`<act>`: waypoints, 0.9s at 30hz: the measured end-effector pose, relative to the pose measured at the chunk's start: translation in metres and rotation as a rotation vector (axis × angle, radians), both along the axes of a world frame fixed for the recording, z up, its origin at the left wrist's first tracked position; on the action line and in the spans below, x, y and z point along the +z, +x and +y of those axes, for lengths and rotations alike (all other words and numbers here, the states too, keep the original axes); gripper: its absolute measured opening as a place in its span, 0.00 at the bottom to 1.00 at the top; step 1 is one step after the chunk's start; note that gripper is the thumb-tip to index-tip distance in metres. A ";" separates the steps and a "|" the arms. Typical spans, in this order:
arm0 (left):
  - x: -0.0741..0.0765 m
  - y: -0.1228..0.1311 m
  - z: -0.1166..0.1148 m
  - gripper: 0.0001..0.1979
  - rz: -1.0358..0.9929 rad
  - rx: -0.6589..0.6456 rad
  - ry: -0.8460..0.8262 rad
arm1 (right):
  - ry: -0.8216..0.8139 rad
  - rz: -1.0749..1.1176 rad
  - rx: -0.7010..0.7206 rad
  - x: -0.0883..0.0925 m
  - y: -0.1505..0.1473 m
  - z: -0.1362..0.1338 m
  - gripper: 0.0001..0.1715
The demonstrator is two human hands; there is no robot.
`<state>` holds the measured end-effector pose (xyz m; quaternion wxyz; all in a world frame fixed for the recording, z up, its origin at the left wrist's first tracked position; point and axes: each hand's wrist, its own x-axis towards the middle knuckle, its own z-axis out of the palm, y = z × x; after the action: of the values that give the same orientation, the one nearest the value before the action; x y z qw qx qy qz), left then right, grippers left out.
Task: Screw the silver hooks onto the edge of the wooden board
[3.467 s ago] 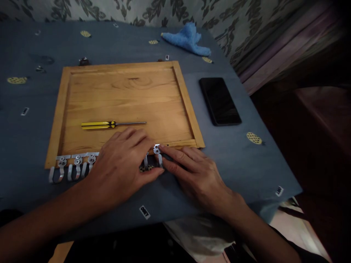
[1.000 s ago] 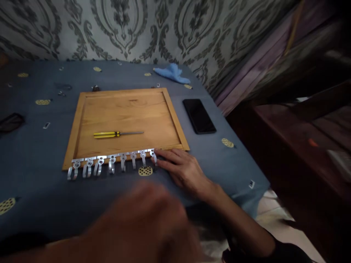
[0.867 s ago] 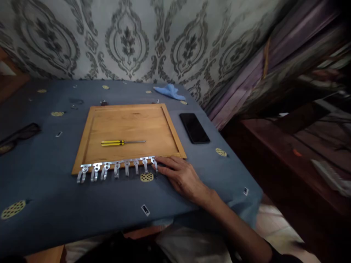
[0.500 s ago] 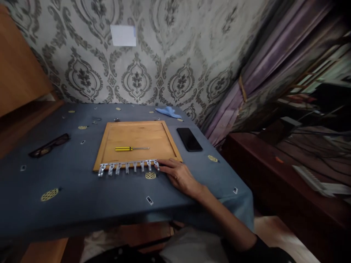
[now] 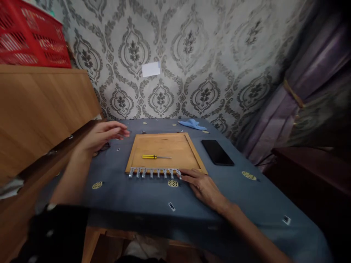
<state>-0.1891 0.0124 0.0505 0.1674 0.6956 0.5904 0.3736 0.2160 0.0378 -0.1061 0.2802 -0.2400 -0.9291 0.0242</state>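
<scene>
A wooden board [image 5: 164, 146] with a raised frame lies on the blue tablecloth [image 5: 131, 197]. A yellow-handled screwdriver [image 5: 155, 157] rests on it. A row of several metal hooks [image 5: 153, 172] lines its near edge. My right hand [image 5: 201, 184] lies flat on the cloth, fingers stretched out, fingertips touching the rightmost hook. My left hand [image 5: 102, 135] hovers over the table's left side, fingers loosely extended and blurred, above dark glasses [image 5: 102, 148] that it mostly hides. It holds nothing.
A black phone [image 5: 217, 152] lies right of the board and a blue cloth [image 5: 193, 124] behind it. A wooden cabinet [image 5: 38, 109] with a red crate [image 5: 30, 34] stands at the left. Purple curtains [image 5: 315, 73] hang at the right.
My view has pulled back and swung left. My left hand left the hooks, dropped out of sight, and now reaches out over the table's left side. My right hand stayed at the last hook.
</scene>
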 end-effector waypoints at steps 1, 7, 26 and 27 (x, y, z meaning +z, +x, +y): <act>-0.006 -0.002 0.018 0.19 0.015 0.055 -0.049 | -0.010 -0.004 -0.003 0.000 0.000 0.000 0.25; -0.065 -0.015 0.116 0.20 0.150 0.332 -0.160 | 0.037 0.005 0.014 0.003 0.002 -0.001 0.25; -0.153 -0.079 0.107 0.20 0.336 0.513 -0.072 | 0.034 -0.012 0.024 -0.004 0.005 0.005 0.28; -0.154 -0.079 0.108 0.20 0.346 0.510 -0.063 | 0.025 -0.008 0.025 -0.005 0.006 0.005 0.27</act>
<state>-0.2682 0.1206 -0.1040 -0.0131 0.5727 0.7770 0.2611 0.2215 0.0426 -0.1107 0.2793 -0.2250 -0.9333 0.0151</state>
